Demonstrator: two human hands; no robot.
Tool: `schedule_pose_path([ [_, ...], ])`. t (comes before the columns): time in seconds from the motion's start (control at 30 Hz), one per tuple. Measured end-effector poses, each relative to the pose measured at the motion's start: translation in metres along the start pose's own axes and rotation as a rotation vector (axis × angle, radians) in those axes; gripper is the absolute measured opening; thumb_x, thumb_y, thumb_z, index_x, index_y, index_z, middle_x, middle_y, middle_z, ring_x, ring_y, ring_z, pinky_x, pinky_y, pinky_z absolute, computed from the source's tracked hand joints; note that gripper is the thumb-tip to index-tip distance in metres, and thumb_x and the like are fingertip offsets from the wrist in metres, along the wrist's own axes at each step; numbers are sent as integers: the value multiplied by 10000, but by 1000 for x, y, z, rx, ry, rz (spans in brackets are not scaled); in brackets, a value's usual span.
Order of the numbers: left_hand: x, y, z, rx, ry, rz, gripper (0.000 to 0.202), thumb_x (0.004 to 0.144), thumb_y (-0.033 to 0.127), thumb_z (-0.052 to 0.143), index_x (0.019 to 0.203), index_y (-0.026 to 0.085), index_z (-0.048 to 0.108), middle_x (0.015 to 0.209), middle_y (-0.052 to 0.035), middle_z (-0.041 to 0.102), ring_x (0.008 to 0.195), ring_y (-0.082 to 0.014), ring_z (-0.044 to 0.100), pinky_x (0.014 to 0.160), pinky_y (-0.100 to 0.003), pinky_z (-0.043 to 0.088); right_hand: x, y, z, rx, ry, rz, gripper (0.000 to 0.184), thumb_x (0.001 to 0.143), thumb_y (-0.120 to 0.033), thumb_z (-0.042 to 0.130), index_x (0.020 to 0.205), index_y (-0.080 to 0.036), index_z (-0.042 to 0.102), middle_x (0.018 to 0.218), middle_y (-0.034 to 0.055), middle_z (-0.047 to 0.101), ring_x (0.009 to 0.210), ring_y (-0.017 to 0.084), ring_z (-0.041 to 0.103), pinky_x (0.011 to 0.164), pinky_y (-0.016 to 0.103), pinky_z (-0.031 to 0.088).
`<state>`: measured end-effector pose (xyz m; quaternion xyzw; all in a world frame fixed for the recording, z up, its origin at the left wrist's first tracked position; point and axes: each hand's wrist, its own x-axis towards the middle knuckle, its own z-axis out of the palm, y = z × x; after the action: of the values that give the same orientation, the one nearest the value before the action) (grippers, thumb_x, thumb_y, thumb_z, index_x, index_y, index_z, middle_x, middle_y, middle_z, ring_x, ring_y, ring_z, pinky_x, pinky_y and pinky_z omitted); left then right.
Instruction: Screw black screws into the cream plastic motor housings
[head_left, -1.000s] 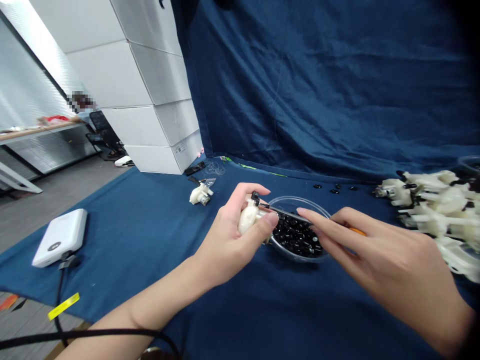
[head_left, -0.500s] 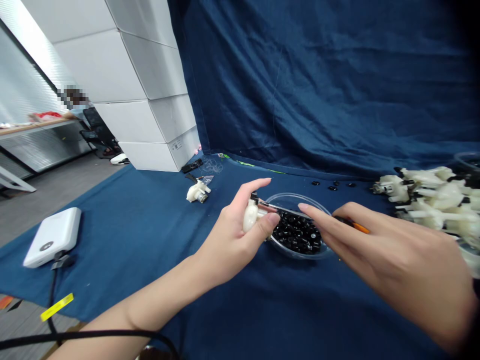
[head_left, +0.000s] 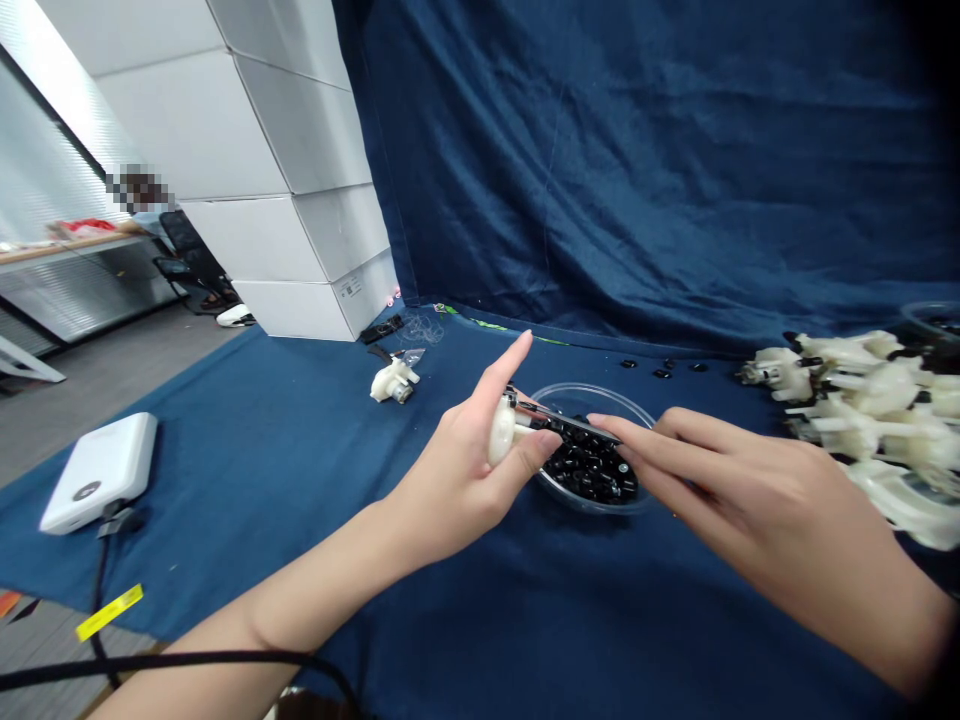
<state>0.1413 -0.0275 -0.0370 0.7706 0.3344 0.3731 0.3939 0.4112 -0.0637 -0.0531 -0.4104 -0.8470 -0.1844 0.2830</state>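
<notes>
My left hand (head_left: 465,470) grips a small white plastic part (head_left: 501,432) between thumb and fingers, with the index finger stretched up. My right hand (head_left: 750,500) pinches a thin metal tool, tweezers by the look of them (head_left: 559,420), whose tip touches a black piece on top of the white part. Just behind both hands sits a clear shallow dish (head_left: 600,400) filled with several small black rings (head_left: 592,468).
A heap of white plastic parts (head_left: 862,410) lies at the right. One single white part (head_left: 391,381) rests further back left. A white power bank (head_left: 97,470) with a cable lies at the left table edge. White boxes (head_left: 285,200) are stacked behind. Blue cloth covers the table and backdrop.
My left index finger has straightened upward off the white part. My right hand has shifted slightly, hiding the tool's orange end. The view has drifted a little.
</notes>
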Motion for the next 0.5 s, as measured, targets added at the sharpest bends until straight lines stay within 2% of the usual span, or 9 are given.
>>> schedule_pose_path([
  [0.13, 1, -2, -2, 42, -10, 31, 784, 1101, 430, 619, 1759, 317, 208, 1265, -91, 738, 737, -137, 577, 705, -293, 526, 0, -2, -1, 172, -27, 52, 351, 1147, -284, 505, 1444, -269, 690, 872, -12, 649, 548, 97, 606, 536, 255, 447],
  [0.27, 0, -6, -3, 110, -14, 74, 782, 1087, 394, 643, 1753, 313, 241, 1321, -108, 723, 683, -120, 541, 680, -285, 517, 2, -4, -2, 337, -93, 137, 348, 1131, -287, 538, 1412, -275, 743, 972, 28, 757, 699, 137, 717, 616, 253, 551],
  [0.4, 0, -8, -6, 182, -24, 114, 762, 1089, 406, 629, 1748, 306, 258, 1406, -131, 687, 721, -139, 560, 751, -312, 549, 2, -3, -4, 473, -167, 196, 365, 1119, -314, 579, 1450, -329, 733, 1145, 29, 805, 965, 188, 792, 778, 272, 649],
  [0.5, 2, -8, -11, 233, -94, 142, 751, 1092, 401, 618, 1746, 319, 257, 1387, -118, 693, 778, -160, 588, 839, -338, 560, 1, 1, -6, 566, -247, 271, 354, 1108, -357, 606, 1431, -398, 744, 1236, -13, 814, 1094, 209, 795, 864, 287, 671],
])
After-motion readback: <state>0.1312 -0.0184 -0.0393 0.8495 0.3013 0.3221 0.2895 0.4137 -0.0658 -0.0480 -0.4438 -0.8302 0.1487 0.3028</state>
